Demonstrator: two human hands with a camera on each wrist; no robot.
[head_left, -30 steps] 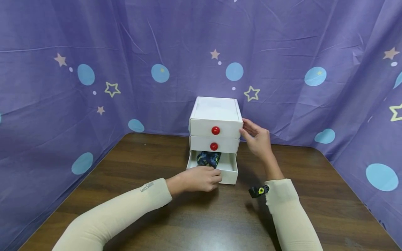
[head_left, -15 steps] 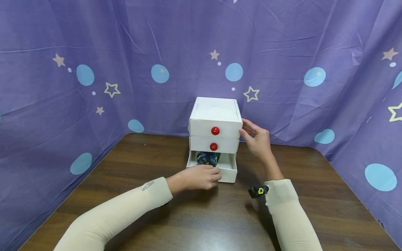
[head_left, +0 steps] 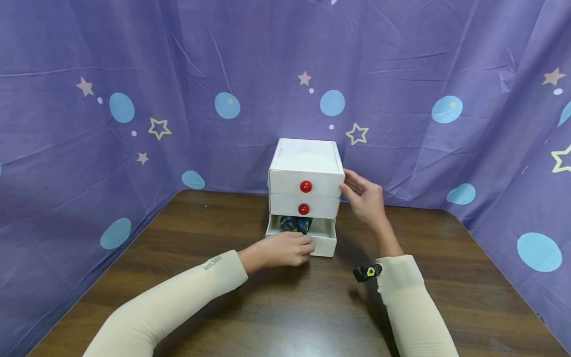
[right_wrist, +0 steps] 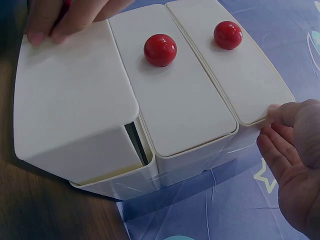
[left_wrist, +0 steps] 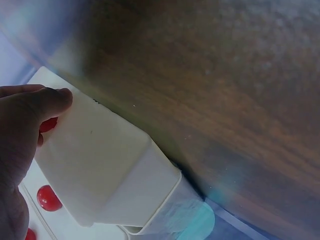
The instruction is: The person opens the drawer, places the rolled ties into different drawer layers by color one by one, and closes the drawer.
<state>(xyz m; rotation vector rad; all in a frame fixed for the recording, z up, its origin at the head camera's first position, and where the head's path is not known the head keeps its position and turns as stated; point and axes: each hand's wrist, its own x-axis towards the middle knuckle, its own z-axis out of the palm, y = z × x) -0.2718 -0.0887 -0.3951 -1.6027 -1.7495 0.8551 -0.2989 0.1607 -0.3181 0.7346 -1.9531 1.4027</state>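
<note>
A white cabinet (head_left: 308,156) with three drawers stands against the curtain. Its bottom drawer (head_left: 324,247) is partly pulled out, and a dark blue patterned cloth-like bundle (head_left: 296,224) lies inside. My left hand (head_left: 285,249) pinches the red knob (left_wrist: 48,125) on that drawer's front. At the cabinet's upper right, my right hand (head_left: 367,200) rests with its thumb on the front edge and its fairly straight fingers along the side. The upper two drawers are closed, each with a round red knob, the top one (head_left: 305,186) and the middle one (head_left: 304,208).
A brown wooden table (head_left: 205,218) bears the cabinet. Behind and to both sides hangs a purple curtain (head_left: 267,59) with stars and blue dots. A small black device (head_left: 368,272) sits at the right sleeve cuff.
The bottom drawer has slid a little way inward, with my left hand on its knob moving along. More of the bundle is hidden beneath the middle drawer. My right hand stays in place.
</note>
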